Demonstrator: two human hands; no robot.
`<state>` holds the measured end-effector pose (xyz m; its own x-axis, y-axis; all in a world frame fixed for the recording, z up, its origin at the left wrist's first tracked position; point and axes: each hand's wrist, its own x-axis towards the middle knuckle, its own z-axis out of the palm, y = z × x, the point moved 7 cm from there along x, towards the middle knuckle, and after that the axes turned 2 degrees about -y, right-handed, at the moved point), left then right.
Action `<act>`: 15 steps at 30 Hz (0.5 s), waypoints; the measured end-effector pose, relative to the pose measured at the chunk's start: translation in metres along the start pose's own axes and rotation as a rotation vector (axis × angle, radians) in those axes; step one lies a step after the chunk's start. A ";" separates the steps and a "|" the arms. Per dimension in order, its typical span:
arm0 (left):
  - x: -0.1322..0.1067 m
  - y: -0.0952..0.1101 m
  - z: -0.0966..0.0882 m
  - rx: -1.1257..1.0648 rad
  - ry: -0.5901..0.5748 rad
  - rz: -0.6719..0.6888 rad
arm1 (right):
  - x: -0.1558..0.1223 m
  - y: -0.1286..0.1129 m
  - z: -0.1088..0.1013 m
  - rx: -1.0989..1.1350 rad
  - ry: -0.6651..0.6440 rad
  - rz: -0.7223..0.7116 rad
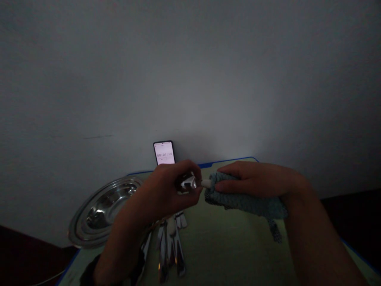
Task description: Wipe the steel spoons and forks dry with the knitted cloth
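My left hand [166, 190] is closed round one end of a shiny metal piece of cutlery [193, 183], held level above the table. My right hand [256, 178] is wrapped in a blue-grey knitted cloth [247, 202] and grips the other end of the cutlery through it. The cloth hangs below my right palm with a corner dangling. Which kind of utensil it is stays hidden by hand and cloth.
Several metal utensils [171, 246] lie on the pale table mat [226, 246] below my hands. A round steel plate [101, 210] sits at the left. A phone [164, 152] with a lit timer screen leans on the grey wall. The room is dim.
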<state>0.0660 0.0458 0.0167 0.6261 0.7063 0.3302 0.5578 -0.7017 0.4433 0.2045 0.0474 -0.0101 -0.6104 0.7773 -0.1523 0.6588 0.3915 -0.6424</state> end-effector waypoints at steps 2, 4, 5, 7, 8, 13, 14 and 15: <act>0.000 0.001 0.000 -0.003 0.000 0.007 | 0.000 0.000 0.000 -0.012 0.003 0.017; 0.000 0.002 -0.001 -0.011 0.010 0.025 | 0.000 0.000 0.000 -0.018 0.000 0.018; 0.000 0.002 -0.001 -0.017 0.011 0.028 | 0.000 -0.001 0.000 -0.019 -0.005 0.011; 0.000 0.001 0.000 -0.034 -0.001 0.025 | 0.001 -0.002 0.001 -0.018 -0.017 -0.006; 0.000 0.000 0.001 -0.041 -0.014 0.019 | 0.001 -0.002 0.001 -0.019 -0.023 -0.011; 0.000 -0.003 0.005 -0.056 -0.071 -0.008 | 0.003 0.003 0.001 -0.013 -0.030 -0.005; -0.001 -0.003 0.006 -0.061 -0.075 -0.008 | 0.003 0.003 0.001 -0.006 -0.033 -0.008; -0.001 -0.003 0.006 -0.068 -0.075 -0.007 | 0.003 0.003 0.001 0.004 -0.038 -0.014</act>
<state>0.0671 0.0469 0.0106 0.6631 0.7002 0.2647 0.5255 -0.6873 0.5015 0.2043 0.0507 -0.0136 -0.6361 0.7523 -0.1716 0.6481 0.4003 -0.6478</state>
